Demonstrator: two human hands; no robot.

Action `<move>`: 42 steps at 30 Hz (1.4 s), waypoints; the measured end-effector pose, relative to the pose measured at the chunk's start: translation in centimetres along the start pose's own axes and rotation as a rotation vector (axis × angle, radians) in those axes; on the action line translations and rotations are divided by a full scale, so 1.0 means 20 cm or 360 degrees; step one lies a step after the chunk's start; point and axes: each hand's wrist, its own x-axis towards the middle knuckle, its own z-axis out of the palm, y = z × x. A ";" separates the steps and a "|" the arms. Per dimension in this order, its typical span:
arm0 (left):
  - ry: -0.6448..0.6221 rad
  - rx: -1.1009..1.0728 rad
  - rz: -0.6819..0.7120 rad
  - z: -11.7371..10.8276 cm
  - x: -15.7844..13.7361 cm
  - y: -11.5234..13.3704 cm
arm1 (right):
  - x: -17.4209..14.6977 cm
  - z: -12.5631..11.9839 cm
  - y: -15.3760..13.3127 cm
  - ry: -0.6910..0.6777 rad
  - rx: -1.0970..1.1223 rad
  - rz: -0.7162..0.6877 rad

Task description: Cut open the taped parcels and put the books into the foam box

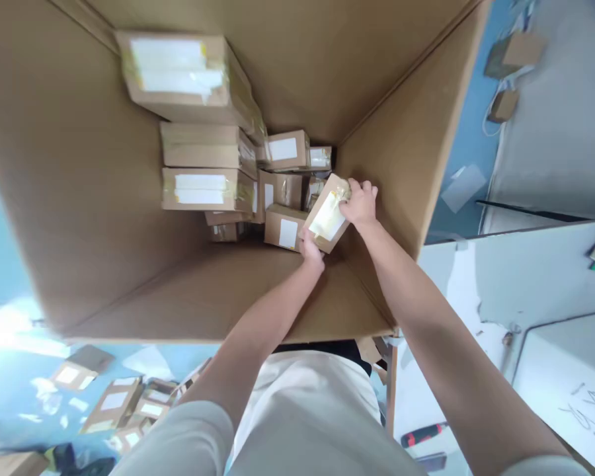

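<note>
Between my two hands is a small cardboard box (pixel 328 215) with a white label and clear tape, tilted inside a large open carton (pixel 218 284). My left hand (pixel 311 250) grips its lower left end. At its upper right end, my right hand (pixel 361 201) is closed around the edge, near the carton's right wall. Just left of the held box lies another labelled box (pixel 283 228). Farther left stands a stack of larger boxes, with a big taped box (pixel 178 73) on top and a labelled box (pixel 198 189) lower down.
On the blue floor at lower left lie several labelled boxes (pixel 114 401) and paper scraps. A red and black handled tool (pixel 421 434) rests on a white surface at lower right. Small boxes (pixel 523 49) with white cord are at upper right.
</note>
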 end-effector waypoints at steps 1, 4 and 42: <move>0.0095 -0.0066 0.0134 -0.02 -0.12 0.07 | -0.06 -0.10 -0.05 0.0067 0.0073 0.0006; 0.0200 0.0014 0.0608 -0.13 -0.49 0.25 | -0.32 -0.42 -0.19 0.0235 0.0344 0.0018; -0.0753 0.1557 0.1042 0.75 -1.20 -0.44 | -1.53 -0.99 1.38 0.0990 0.1235 0.0624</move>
